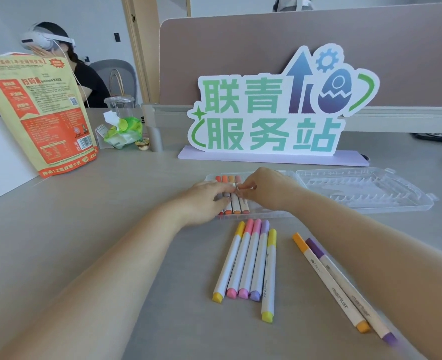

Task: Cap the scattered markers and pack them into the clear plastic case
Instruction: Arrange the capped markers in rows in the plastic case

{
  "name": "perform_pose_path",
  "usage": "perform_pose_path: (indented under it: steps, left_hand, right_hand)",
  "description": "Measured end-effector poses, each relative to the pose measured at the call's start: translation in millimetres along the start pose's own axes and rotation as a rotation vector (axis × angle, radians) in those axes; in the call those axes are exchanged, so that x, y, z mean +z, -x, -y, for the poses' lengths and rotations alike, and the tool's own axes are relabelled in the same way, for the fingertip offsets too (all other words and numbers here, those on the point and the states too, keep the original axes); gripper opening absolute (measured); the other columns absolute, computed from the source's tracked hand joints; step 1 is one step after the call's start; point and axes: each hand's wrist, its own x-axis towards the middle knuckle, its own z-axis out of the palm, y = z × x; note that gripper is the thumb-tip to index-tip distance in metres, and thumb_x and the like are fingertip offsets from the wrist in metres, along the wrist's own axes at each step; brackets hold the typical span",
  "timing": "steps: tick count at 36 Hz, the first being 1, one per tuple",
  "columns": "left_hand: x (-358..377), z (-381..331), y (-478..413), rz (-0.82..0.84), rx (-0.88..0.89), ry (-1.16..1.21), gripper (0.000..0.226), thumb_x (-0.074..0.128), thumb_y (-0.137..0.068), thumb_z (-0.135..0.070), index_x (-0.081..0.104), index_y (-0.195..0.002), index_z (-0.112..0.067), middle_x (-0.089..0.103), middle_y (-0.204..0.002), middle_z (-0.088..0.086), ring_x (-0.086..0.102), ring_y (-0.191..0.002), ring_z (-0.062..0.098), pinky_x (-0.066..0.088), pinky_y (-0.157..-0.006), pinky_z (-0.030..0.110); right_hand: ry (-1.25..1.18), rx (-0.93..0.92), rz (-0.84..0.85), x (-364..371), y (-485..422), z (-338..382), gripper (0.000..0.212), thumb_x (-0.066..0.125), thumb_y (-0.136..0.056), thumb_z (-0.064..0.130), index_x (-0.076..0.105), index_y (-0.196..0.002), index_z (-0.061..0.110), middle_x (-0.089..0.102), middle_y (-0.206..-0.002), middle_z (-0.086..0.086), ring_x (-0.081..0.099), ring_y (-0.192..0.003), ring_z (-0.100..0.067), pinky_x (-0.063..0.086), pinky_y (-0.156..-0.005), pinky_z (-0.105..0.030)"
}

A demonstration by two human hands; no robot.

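Reaching over the near half of the clear plastic case [253, 216], we have both hands meeting on the row of white-barrelled markers with red, orange and peach caps [235, 203] lying in it. Left hand [209, 201] lies on the barrels, fingers extended; right hand [264, 188] has curled fingertips pinching one marker of that row. Case's transparent lid [365, 190] lies open flat to the right.

Just in front of the case, five capped pastel markers [248, 258] lie side by side between our forearms; two slimmer markers, orange and purple [337, 281], lie near the right forearm, slanted.

All on a grey tabletop [110, 229] backed by a dusty-pink partition [240, 48]. Behind the case stands a white cut-out sign [266, 113]; at left, a yellow-orange snack pouch [38, 113] and a green tissue pack [123, 131]. A person wearing a white headset [58, 48] sits rear left.

Barrels read "marker"; sign reads "联青服务站".
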Motion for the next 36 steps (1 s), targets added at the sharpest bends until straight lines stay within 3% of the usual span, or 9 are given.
perform_pose_path:
  steps: [3,5,7,9,13,17,20,28,36]
  left_hand:
    - [-3,-5,3,0.007,-0.019,-0.099,0.037,0.038,-0.1,-0.032,0.044,-0.135,-0.041,0.054,-0.119,0.0,0.051,-0.105,0.021,0.041,-0.097,0.033]
    - [-4,-8,5,0.03,-0.032,-0.116,0.039,0.037,-0.101,-0.032,0.041,-0.138,-0.04,0.052,-0.127,0.0,0.05,-0.11,0.022,0.04,-0.099,0.032]
    - [-3,-8,7,0.029,-0.044,-0.058,0.041,0.039,-0.1,-0.029,0.039,-0.14,-0.038,0.046,-0.14,0.0,0.046,-0.123,0.022,0.036,-0.104,0.031]
    - [-4,-10,13,-0.059,-0.028,0.045,0.043,0.045,-0.099,-0.027,0.039,-0.141,-0.034,0.037,-0.15,-0.005,0.039,-0.134,0.018,0.031,-0.108,0.027]
    - [-9,-18,39,-0.274,0.064,0.124,0.029,0.058,-0.093,-0.021,0.06,-0.121,-0.023,0.053,-0.132,-0.003,0.047,-0.124,0.013,0.033,-0.101,0.023]
    - [-8,-28,75,-0.181,0.04,0.131,0.016,0.067,-0.086,-0.017,0.065,-0.084,-0.033,0.06,-0.106,-0.008,0.055,-0.105,0.011,0.037,-0.087,0.019]
    - [-4,-41,92,-0.107,0.038,0.167,0.012,0.07,-0.083,-0.022,0.066,-0.085,-0.033,0.06,-0.103,-0.011,0.055,-0.104,0.008,0.037,-0.088,0.019]
    - [10,-57,107,-0.164,-0.008,0.079,0.01,0.073,-0.078,-0.031,0.065,-0.079,-0.037,0.051,-0.096,-0.015,0.053,-0.1,0.01,0.044,-0.09,0.03]
    - [11,-60,108,-0.134,-0.055,-0.051,0.017,0.071,-0.076,-0.043,0.059,-0.066,-0.036,0.05,-0.106,-0.01,0.049,-0.104,0.012,0.042,-0.093,0.032]
  right_hand:
    - [0.04,-0.008,0.054,-6,0,3,0.046,0.042,-0.095,0.05,0.069,-0.097,0.013,0.054,-0.069,0.0,0.05,-0.065,-0.017,0.042,-0.065,-0.033]
    - [0.064,-0.041,0.126,-12,5,4,0.045,0.037,-0.098,0.044,0.065,-0.114,0.013,0.062,-0.092,-0.004,0.056,-0.083,-0.021,0.046,-0.081,-0.037]
    - [0.072,-0.062,0.132,-20,14,2,0.041,0.036,-0.1,0.038,0.053,-0.133,0.022,0.052,-0.135,-0.003,0.051,-0.117,-0.022,0.039,-0.102,-0.035]
    - [-0.051,-0.055,0.051,-30,27,-2,0.04,0.04,-0.1,0.036,0.046,-0.138,0.027,0.043,-0.145,0.0,0.044,-0.128,-0.021,0.034,-0.108,-0.034]
    - [-0.385,0.012,-0.119,-46,67,-17,0.025,0.053,-0.094,0.028,0.067,-0.11,0.014,0.066,-0.117,-0.006,0.062,-0.105,-0.027,0.047,-0.098,-0.037]
    - [-0.412,0.005,-0.09,-42,108,-31,0.016,0.059,-0.091,0.031,0.072,-0.098,0.023,0.07,-0.102,0.008,0.064,-0.094,-0.01,0.049,-0.091,-0.027]
    - [-0.363,-0.009,-0.076,-33,132,-35,0.015,0.06,-0.09,0.032,0.071,-0.099,0.027,0.068,-0.098,0.013,0.061,-0.093,-0.005,0.044,-0.086,-0.021]
    - [-0.342,-0.096,-0.118,-14,154,-35,0.014,0.059,-0.091,0.023,0.07,-0.099,0.028,0.063,-0.098,0.016,0.057,-0.093,-0.002,0.04,-0.077,-0.008]
    - [-0.213,-0.262,-0.042,-2,142,-17,0.02,0.059,-0.091,0.032,0.066,-0.109,0.037,0.056,-0.117,0.013,0.048,-0.112,-0.014,0.039,-0.098,-0.035]
